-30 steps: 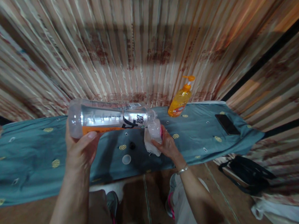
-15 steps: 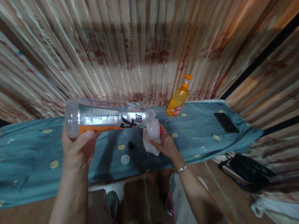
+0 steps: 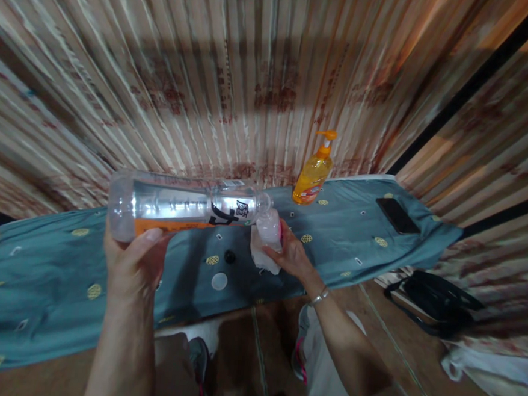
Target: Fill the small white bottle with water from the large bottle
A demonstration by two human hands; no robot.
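Observation:
My left hand [image 3: 135, 261] is closed around the base end of a large clear plastic bottle [image 3: 175, 207] with an orange and black label. The bottle lies nearly level, its mouth pointing right. My right hand [image 3: 293, 251] grips a small translucent container [image 3: 268, 227] with a bit of pink at its side. Directly at this container's top is the bottle's mouth; whether they touch I cannot tell. Something white, like a tissue or cloth [image 3: 262, 255], hangs under the container by my fingers. On the table below are a small black cap [image 3: 230, 256] and a round whitish lid [image 3: 219, 281].
A pump bottle of yellow liquid [image 3: 311, 180] stands at the back of the cloth-covered table [image 3: 343, 228]. A dark phone [image 3: 397, 216] lies to the right. Pleated curtain [image 3: 186, 84] rises behind. On the floor at right sits a black bag [image 3: 442, 298].
The whole view has shifted slightly. Both hands keep their holds, and the large bottle stays tilted against the small container much as before.

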